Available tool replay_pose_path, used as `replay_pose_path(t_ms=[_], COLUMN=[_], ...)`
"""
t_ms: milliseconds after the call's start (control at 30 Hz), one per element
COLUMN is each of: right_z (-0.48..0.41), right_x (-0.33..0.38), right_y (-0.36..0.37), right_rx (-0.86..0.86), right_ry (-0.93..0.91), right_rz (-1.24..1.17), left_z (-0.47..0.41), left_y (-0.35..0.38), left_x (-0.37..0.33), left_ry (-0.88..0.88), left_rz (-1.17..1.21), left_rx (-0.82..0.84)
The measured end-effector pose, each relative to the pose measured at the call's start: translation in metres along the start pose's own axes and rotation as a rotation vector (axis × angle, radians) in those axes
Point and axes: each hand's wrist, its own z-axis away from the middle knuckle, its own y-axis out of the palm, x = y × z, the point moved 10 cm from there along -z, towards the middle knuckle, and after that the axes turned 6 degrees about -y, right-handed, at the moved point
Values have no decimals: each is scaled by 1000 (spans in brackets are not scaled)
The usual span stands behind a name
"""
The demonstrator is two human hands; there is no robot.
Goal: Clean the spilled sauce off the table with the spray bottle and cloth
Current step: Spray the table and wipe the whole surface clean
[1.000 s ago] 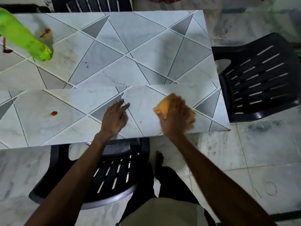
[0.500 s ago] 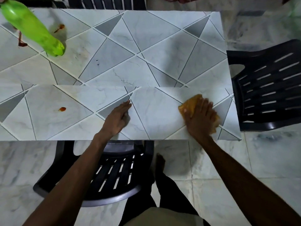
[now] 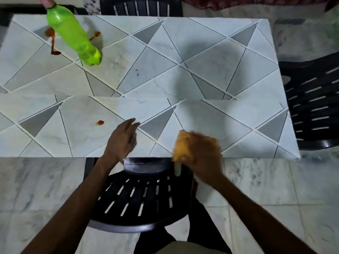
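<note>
My right hand (image 3: 203, 153) grips a bunched yellow cloth (image 3: 182, 145) at the near edge of the tiled table (image 3: 183, 70); hand and cloth are blurred. My left hand (image 3: 122, 139) rests on the table with its fingers extended, left of the cloth. A small red sauce spot (image 3: 100, 122) lies just left of that hand. More sauce (image 3: 52, 40) is smeared at the far left, with another streak (image 3: 95, 35) beside the green bottle (image 3: 73, 35) standing there.
A black slatted chair (image 3: 139, 197) sits under the near table edge in front of me. A second black chair (image 3: 315, 99) stands at the table's right end, a third (image 3: 141, 6) at the far side. Marble floor surrounds the table.
My right hand swept the cloth from the right part of the table back left to the near edge and bunched it up. My left hand stayed in place.
</note>
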Motion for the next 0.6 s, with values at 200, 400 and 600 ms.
replay_pose_path(t_ms=[200, 400, 600], right_z=[-42, -127, -46], right_x=[-78, 93, 118], right_y=[-15, 17, 24], right_rx=[-95, -70, 36], right_ry=[569, 304, 15], right_rz=[-41, -22, -34], left_z=[14, 37, 44], left_y=[-5, -16, -31], left_x=[21, 42, 75], left_ry=[55, 65, -3], left_rz=[8, -11, -28], left_rx=[-3, -19, -43])
